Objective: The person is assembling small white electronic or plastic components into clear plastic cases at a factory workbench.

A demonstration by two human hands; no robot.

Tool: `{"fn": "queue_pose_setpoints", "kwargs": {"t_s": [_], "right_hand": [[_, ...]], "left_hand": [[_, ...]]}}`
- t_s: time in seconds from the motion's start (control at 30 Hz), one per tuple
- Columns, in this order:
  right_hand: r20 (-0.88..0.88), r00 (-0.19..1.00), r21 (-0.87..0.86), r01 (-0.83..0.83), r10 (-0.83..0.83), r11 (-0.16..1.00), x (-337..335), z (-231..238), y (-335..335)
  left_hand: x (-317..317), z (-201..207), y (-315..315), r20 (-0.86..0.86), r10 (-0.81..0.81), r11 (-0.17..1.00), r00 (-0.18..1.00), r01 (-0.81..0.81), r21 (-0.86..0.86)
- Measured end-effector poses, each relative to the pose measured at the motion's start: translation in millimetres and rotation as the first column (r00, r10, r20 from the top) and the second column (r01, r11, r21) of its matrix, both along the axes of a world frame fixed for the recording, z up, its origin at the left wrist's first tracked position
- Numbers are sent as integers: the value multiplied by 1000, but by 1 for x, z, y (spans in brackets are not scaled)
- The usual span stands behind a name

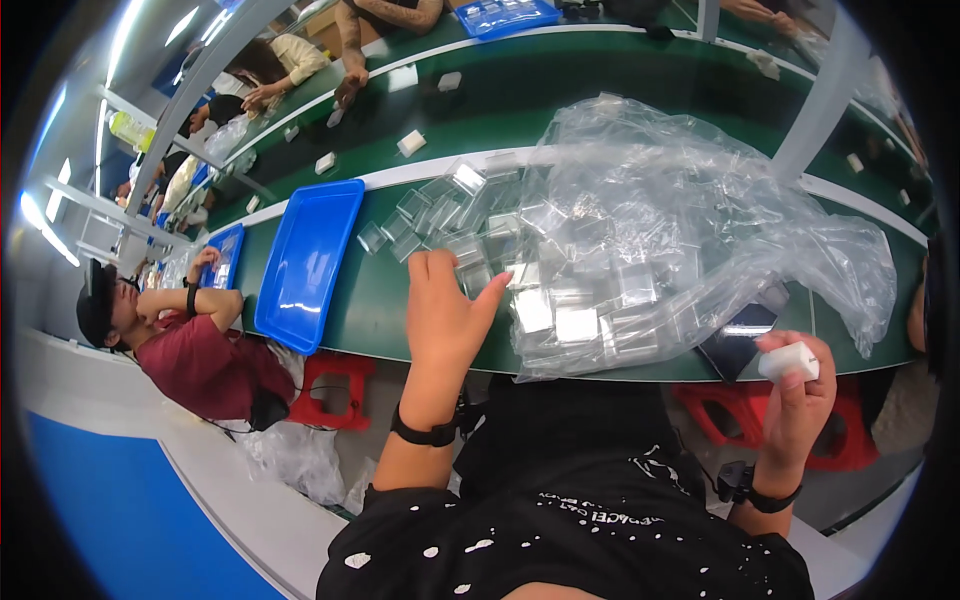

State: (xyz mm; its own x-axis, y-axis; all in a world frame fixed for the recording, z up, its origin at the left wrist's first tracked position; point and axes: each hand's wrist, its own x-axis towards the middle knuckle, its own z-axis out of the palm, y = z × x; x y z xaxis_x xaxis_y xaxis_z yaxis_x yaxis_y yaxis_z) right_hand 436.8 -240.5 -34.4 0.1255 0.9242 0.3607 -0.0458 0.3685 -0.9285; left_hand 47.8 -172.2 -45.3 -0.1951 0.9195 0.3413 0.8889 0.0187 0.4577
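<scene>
My left hand (443,308) is over the near edge of a loose pile of small clear plastic cases (440,212). Its thumb and fingers are spread apart, with a clear case (474,279) just beyond the gap between them; no grip on it shows. In my right hand (803,395), at the bench's near edge, a small white box-shaped piece (788,362) is pinched between thumb and fingers. A large clear plastic bag (660,190) lies between the hands, holding more of the cases, some of which spill from its left side.
A blue tray (345,215) lies left of the cases. A dark phone-like slab (738,335) rests by the bag. Beyond a pale rail, a green belt (540,75) carries scattered white pieces (411,142). A person in red (205,350) sits at left; red stools (335,385) stand below.
</scene>
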Motion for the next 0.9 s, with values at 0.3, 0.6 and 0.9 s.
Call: {"fn": "queue_pose_setpoints", "kwargs": {"t_s": [0.3, 0.6, 0.9], "right_hand": [[80, 993, -76, -75, 81, 994, 3, 3, -6], [67, 997, -146, -38, 48, 989, 12, -2, -13], [48, 995, -118, -80, 86, 990, 7, 0, -3]], "left_hand": [[-17, -10, 25, 44, -49, 997, 998, 47, 60], [-30, -17, 20, 324, -86, 981, 942, 24, 191], [-32, 8, -5, 584, -166, 960, 794, -5, 279]]}}
